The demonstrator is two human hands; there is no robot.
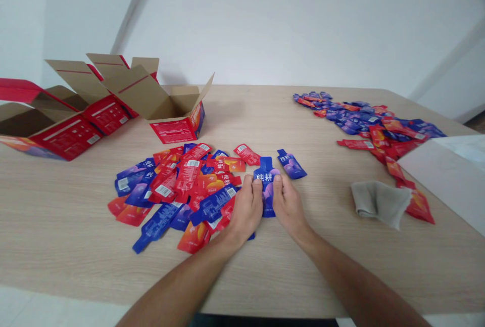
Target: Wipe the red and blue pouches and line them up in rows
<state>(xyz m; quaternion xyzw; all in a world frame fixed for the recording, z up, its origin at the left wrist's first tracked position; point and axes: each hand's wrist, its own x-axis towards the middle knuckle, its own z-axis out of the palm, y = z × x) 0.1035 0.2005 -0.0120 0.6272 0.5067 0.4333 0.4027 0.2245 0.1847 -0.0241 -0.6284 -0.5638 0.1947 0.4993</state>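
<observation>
Between my two hands is a blue pouch [268, 193] with white lettering and a purple fruit picture, its narrow neck pointing away from me. My left hand [247, 206] pinches its left edge, thumb on top. On the right edge, my right hand [290, 203] grips it the same way. Just left of my hands spreads a loose pile of red and blue pouches [187, 178], some face up and some showing barcodes. One more blue pouch [291, 164] lies alone beyond my right hand. A red pouch [247, 154] rests at the pile's far right.
Open red cardboard boxes [76, 132] stand at the back left, beside another open box [176, 127]. A long heap of pouches [364, 120] runs along the right. A grey cloth [379, 200] lies near a white box or bag [449, 175] on the wooden table [76, 246].
</observation>
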